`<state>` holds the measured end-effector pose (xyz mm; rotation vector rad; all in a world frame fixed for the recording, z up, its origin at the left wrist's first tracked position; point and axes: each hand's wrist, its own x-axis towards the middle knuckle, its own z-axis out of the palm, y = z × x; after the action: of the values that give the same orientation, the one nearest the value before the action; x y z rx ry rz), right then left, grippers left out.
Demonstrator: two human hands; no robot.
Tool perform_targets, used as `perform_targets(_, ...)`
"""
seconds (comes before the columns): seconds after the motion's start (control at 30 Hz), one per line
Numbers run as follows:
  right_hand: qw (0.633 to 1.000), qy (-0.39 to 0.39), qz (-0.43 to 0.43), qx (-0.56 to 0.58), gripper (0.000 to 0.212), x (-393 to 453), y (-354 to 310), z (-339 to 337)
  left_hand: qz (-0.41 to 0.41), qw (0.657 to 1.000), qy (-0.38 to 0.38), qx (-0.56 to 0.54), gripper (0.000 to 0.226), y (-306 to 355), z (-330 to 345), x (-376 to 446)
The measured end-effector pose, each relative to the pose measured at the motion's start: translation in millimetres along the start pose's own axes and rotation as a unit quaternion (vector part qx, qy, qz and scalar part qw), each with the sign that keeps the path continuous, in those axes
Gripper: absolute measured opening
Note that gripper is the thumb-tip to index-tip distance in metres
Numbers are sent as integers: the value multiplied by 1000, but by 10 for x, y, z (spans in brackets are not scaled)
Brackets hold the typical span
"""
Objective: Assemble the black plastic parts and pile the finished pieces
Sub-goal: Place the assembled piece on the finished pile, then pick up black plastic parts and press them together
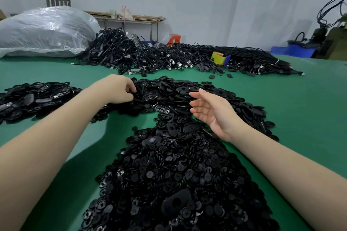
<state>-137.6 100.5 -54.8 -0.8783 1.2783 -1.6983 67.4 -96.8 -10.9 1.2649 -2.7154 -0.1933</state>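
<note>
Three heaps of black parts lay on the green bench (300, 118): round discs (178, 184) nearest, oval shells (187, 95) in the middle, one pile (35, 97) at left. The left hand (120, 89) had its grip curled into the shells; what it pinched I cannot tell. The right hand (210, 110) hovered above them, grip wide, holding nothing. Behind lay one cable heap (169, 56) and one bag (45, 32).
</note>
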Motion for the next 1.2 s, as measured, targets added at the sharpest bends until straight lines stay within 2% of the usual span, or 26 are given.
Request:
perform_targets(0.13,1000,-7,-4,-6,23,-8,2,-3,-3,998,-16,59,31,8,-11,5)
perform_targets(0.27,1000,-9,-7,-10,22,-11,4,-1,11,993,28,112,19,114,-88,-24)
perform_targets(0.3,1000,-9,-7,-10,22,-10,4,-1,27,996,11,88,22,167,-110,-29)
perform_targets(0.4,1000,-9,-8,-11,20,-11,3,1,79,991,-105,-8,30,396,-126,-114)
perform_targets(0.43,1000,-10,-8,-12,20,-12,2,4,99,988,-112,-21,29,464,-99,-134)
perform_targets(0.57,1000,-9,-11,-15,19,-18,0,10,157,987,-21,7,28,650,81,-143)
perform_targets(0.7,1000,-12,-13,-19,17,-15,2,16,156,985,-33,71,32,672,206,-122)
perform_targets(0.8,1000,-13,-13,-19,17,-12,3,16,145,986,-9,86,31,668,219,-103)
perform_targets(1.07,999,-19,-17,-21,18,-18,3,6,147,989,-26,14,34,624,249,-92)
perform_targets(1.2,1000,-19,-15,-18,17,-15,7,-2,148,989,26,-13,20,624,220,-103)
